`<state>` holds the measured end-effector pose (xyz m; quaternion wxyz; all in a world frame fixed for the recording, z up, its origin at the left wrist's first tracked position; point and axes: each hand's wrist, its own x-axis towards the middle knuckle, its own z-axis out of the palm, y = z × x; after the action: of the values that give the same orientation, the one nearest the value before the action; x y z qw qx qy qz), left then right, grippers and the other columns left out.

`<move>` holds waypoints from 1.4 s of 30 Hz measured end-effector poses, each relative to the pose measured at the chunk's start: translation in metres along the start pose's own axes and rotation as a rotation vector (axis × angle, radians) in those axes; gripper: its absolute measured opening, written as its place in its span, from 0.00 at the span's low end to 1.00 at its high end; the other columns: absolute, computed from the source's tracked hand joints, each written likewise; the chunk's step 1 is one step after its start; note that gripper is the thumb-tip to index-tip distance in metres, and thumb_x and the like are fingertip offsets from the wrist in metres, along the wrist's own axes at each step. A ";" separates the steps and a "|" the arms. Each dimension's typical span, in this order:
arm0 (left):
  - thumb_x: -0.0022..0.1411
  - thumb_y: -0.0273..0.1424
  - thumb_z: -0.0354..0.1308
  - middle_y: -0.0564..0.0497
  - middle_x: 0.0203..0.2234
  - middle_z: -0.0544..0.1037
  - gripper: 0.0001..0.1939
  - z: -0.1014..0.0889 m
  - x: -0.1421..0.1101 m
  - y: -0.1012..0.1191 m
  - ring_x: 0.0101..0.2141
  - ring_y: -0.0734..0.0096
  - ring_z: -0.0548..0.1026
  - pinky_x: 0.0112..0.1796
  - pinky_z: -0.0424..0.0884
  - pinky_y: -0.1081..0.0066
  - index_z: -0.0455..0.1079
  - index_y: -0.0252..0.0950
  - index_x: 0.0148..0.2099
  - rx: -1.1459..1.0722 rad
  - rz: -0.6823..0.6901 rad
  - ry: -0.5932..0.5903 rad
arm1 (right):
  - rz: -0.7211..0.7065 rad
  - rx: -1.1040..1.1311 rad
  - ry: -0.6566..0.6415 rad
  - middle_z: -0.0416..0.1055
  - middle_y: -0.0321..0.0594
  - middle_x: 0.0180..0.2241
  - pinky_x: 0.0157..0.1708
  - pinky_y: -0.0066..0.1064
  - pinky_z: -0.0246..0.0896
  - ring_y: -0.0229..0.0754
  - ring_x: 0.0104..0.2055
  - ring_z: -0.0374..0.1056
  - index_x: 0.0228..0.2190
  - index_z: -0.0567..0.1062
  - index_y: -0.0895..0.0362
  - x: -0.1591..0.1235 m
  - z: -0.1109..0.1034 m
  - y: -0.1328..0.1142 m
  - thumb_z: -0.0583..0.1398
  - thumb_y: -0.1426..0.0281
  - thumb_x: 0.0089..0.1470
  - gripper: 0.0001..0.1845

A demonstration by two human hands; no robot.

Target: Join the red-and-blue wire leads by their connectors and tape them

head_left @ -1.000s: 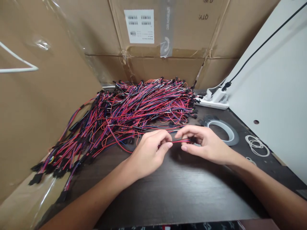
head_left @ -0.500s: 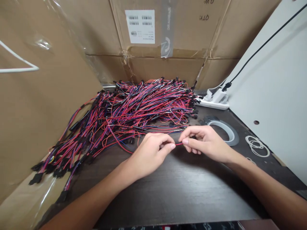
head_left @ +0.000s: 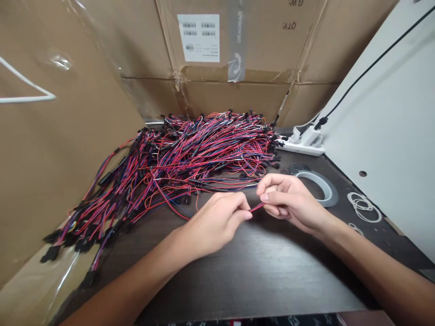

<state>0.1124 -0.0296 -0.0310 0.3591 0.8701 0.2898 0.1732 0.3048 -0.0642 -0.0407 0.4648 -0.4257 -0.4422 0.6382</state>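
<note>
At one o'clock, the cardboard box (head_left: 265,102) bears the dark printed letters "QTY:" (head_left: 288,26) and, at their twelve o'clock by the view's edge, "G.W:" (head_left: 295,2). Near twelve o'clock, a white label (head_left: 199,38) on the box carries barcodes (head_left: 189,25) and print too small to read. At the label's three o'clock, grey tape (head_left: 237,40) shows blurred lettering (head_left: 239,29) and a pale curved logo (head_left: 234,65).

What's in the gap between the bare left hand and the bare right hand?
In the head view, thin reddish wires span the gap from the left hand to the right hand.
</note>
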 end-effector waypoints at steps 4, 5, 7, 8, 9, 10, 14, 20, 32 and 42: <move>0.65 0.25 0.52 0.54 0.25 0.71 0.05 0.000 -0.001 -0.006 0.26 0.76 0.67 0.29 0.61 0.75 0.66 0.32 0.35 0.144 0.188 0.034 | 0.065 0.111 0.001 0.60 0.28 0.11 0.12 0.19 0.34 0.25 0.12 0.42 0.27 0.70 0.58 0.001 0.000 -0.001 0.61 0.75 0.46 0.04; 0.65 0.25 0.51 0.53 0.25 0.71 0.05 0.000 -0.001 -0.006 0.26 0.75 0.67 0.29 0.61 0.75 0.66 0.32 0.35 0.165 0.210 0.042 | 0.072 0.126 0.000 0.60 0.28 0.11 0.12 0.19 0.34 0.25 0.12 0.42 0.27 0.70 0.58 0.001 -0.001 -0.001 0.61 0.76 0.46 0.04; 0.65 0.25 0.50 0.53 0.25 0.70 0.06 0.000 -0.002 -0.006 0.26 0.75 0.67 0.28 0.61 0.75 0.66 0.32 0.35 0.183 0.222 0.053 | 0.076 0.149 -0.008 0.61 0.28 0.12 0.11 0.18 0.33 0.25 0.12 0.42 0.27 0.69 0.58 0.002 -0.001 -0.002 0.61 0.76 0.47 0.04; 0.66 0.25 0.49 0.53 0.24 0.70 0.07 0.000 -0.002 -0.006 0.25 0.75 0.66 0.28 0.61 0.75 0.65 0.32 0.34 0.184 0.222 0.058 | 0.076 0.157 -0.012 0.61 0.29 0.12 0.11 0.18 0.33 0.25 0.12 0.41 0.27 0.69 0.58 0.002 -0.001 -0.003 0.61 0.77 0.47 0.05; 0.66 0.25 0.48 0.53 0.24 0.70 0.08 0.000 -0.002 -0.005 0.24 0.75 0.66 0.27 0.61 0.74 0.65 0.33 0.33 0.186 0.221 0.065 | 0.077 0.162 -0.016 0.61 0.29 0.12 0.11 0.18 0.33 0.25 0.12 0.41 0.27 0.69 0.58 0.002 -0.001 -0.004 0.61 0.77 0.47 0.05; 0.66 0.25 0.48 0.53 0.23 0.69 0.08 0.000 -0.002 -0.004 0.24 0.75 0.66 0.27 0.60 0.74 0.64 0.33 0.33 0.189 0.220 0.073 | 0.079 0.164 -0.016 0.61 0.29 0.12 0.11 0.18 0.33 0.25 0.12 0.41 0.27 0.68 0.58 0.002 -0.001 -0.004 0.61 0.77 0.47 0.06; 0.66 0.24 0.47 0.53 0.22 0.69 0.10 0.001 -0.002 -0.001 0.23 0.75 0.65 0.26 0.60 0.74 0.64 0.32 0.31 0.200 0.204 0.103 | 0.075 0.142 -0.020 0.62 0.28 0.12 0.11 0.17 0.33 0.25 0.13 0.41 0.27 0.67 0.57 0.001 0.000 -0.005 0.62 0.76 0.47 0.07; 0.61 0.25 0.53 0.56 0.17 0.70 0.08 0.000 0.002 0.002 0.18 0.80 0.66 0.23 0.61 0.77 0.68 0.32 0.29 -0.078 -0.042 0.090 | -0.046 -0.091 -0.030 0.65 0.30 0.14 0.13 0.17 0.41 0.26 0.13 0.48 0.29 0.67 0.58 0.001 -0.003 -0.005 0.63 0.73 0.49 0.08; 0.54 0.30 0.56 0.54 0.21 0.70 0.05 0.005 0.005 0.004 0.19 0.76 0.70 0.15 0.64 0.79 0.64 0.33 0.30 -0.648 -0.346 0.030 | -0.023 -0.123 -0.071 0.68 0.31 0.15 0.13 0.17 0.46 0.26 0.13 0.52 0.33 0.69 0.59 0.002 -0.004 -0.003 0.62 0.69 0.50 0.09; 0.53 0.26 0.56 0.55 0.19 0.70 0.03 0.004 0.007 0.002 0.16 0.80 0.68 0.15 0.64 0.80 0.65 0.31 0.29 -0.686 -0.430 -0.013 | -0.010 -0.091 -0.044 0.67 0.31 0.15 0.12 0.19 0.42 0.27 0.12 0.50 0.33 0.68 0.58 0.003 -0.001 0.002 0.62 0.65 0.51 0.11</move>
<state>0.1205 -0.0290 -0.0316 0.6584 0.6205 0.3882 0.1751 0.3049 -0.0618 -0.0434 0.4382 -0.4303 -0.4829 0.6242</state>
